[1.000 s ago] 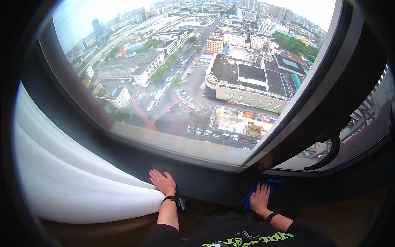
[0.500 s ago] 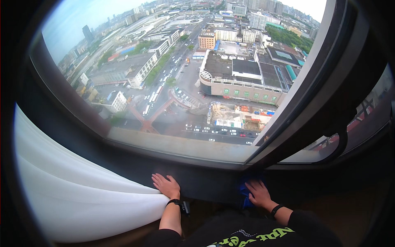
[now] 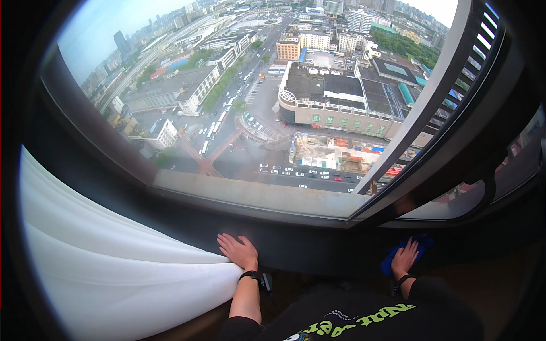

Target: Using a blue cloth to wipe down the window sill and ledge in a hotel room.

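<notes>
On the dark window sill (image 3: 318,244) my left hand (image 3: 240,250) lies flat with its fingers stretched out. The white curtain (image 3: 131,267) runs along its wrist and forearm. Farther right, my right hand (image 3: 404,259) presses a blue cloth (image 3: 422,241) against the sill. Its fingers lie extended over the cloth, which shows on both sides of the palm. Dark bands circle both wrists.
Behind the sill stands a large window (image 3: 267,196) in a dark frame, overlooking streets and buildings far below. An angled dark window post (image 3: 432,165) rises at the right. A curved dark handle (image 3: 490,196) is near it.
My right hand has slid to the right along the sill with the blue cloth under it. My left hand has shifted slightly right. The view has turned a little.
</notes>
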### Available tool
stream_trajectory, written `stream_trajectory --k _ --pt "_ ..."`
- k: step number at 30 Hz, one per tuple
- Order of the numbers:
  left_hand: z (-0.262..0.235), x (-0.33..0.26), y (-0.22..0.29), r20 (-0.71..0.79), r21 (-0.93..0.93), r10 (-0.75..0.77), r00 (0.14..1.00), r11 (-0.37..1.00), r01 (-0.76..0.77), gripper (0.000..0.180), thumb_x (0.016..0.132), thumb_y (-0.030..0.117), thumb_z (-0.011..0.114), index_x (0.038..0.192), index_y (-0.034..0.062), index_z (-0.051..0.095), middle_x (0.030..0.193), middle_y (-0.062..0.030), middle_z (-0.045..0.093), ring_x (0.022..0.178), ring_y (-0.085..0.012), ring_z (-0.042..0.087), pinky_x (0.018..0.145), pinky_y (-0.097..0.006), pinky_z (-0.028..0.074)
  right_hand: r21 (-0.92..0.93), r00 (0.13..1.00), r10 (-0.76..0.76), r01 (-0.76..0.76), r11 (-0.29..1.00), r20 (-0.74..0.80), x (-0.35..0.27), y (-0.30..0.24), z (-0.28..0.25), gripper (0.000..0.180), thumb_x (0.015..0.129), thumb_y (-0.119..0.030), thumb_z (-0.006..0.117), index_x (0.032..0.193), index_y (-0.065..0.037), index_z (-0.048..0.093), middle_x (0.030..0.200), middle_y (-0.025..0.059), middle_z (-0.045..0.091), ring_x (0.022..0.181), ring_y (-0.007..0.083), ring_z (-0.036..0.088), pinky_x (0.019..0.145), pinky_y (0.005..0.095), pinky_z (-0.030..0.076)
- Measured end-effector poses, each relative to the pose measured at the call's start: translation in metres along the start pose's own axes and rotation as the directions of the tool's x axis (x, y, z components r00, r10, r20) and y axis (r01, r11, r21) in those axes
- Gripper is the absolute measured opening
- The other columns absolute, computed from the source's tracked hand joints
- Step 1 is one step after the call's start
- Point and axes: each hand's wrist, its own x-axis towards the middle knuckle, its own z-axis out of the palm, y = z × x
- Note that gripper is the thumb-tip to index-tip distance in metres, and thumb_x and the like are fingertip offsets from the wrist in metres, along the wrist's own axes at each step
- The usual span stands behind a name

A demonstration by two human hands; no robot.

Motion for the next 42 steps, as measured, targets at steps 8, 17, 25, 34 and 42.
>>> stream_trajectory --k 8,17,25,34,42 --pt "-0.003 -0.003 -0.005 -0.019 0.021 -0.001 1.000 1.000 0.001 0.059 0.093 0.027 0.042 0.140 -0.0093 0.038 0.151 -0.0238 0.031 0.143 -0.0323 0.024 0.118 -0.043 0.015 -0.045 0.999 -0.024 0.026 0.999 0.035 -0.011 -0.029 0.006 0.062 0.091 -0.023 0.043 0.147 -0.002 0.029 0.151 0.0242 0.029 0.145 0.0337 0.020 0.117 0.0488 0.011" --pt "-0.003 -0.004 0.007 -0.005 0.077 0.016 1.000 0.997 -0.015 0.059 0.094 0.029 0.041 0.140 -0.0079 0.038 0.151 -0.0223 0.031 0.143 -0.0320 0.026 0.117 -0.043 0.017 0.011 0.927 -0.372 0.372 0.928 0.044 -0.045 -0.073 0.004 0.064 0.087 -0.027 0.046 0.140 0.007 0.035 0.140 0.0291 0.038 0.137 0.0401 0.029 0.117 0.0517 0.013" --pt "-0.003 -0.002 -0.003 0.014 0.166 0.014 1.000 0.986 -0.016 0.060 0.097 0.033 0.035 0.143 -0.0051 0.035 0.152 -0.0207 0.030 0.142 -0.0327 0.027 0.117 -0.043 0.018 0.212 0.817 -0.577 0.566 0.797 -0.010 -0.048 -0.079 -0.025 0.063 0.085 -0.028 0.051 0.140 0.000 0.041 0.141 0.0254 0.041 0.138 0.0360 0.032 0.116 0.0500 0.019" --pt "-0.032 -0.011 0.013 0.146 0.215 0.041 0.988 0.974 -0.072 0.063 0.098 0.035 0.037 0.146 -0.0057 0.027 0.156 -0.0222 0.020 0.145 -0.0348 0.018 0.117 -0.046 0.016 0.272 0.614 -0.789 0.756 0.596 0.022 0.008 0.014 -0.084 0.057 0.082 -0.025 0.056 0.138 -0.013 0.048 0.144 0.0157 0.044 0.136 0.0302 0.038 0.114 0.0469 0.027" --pt "-0.067 -0.014 0.025 0.174 0.303 0.133 0.976 0.936 -0.181 0.059 0.100 0.034 0.033 0.148 0.0001 0.027 0.157 -0.0171 0.021 0.146 -0.0320 0.017 0.116 -0.049 0.017 0.244 0.821 -0.564 0.566 0.788 -0.085 0.026 0.062 -0.105 0.052 0.081 -0.020 0.056 0.132 -0.009 0.054 0.136 0.0162 0.052 0.129 0.0319 0.045 0.111 0.0468 0.031"
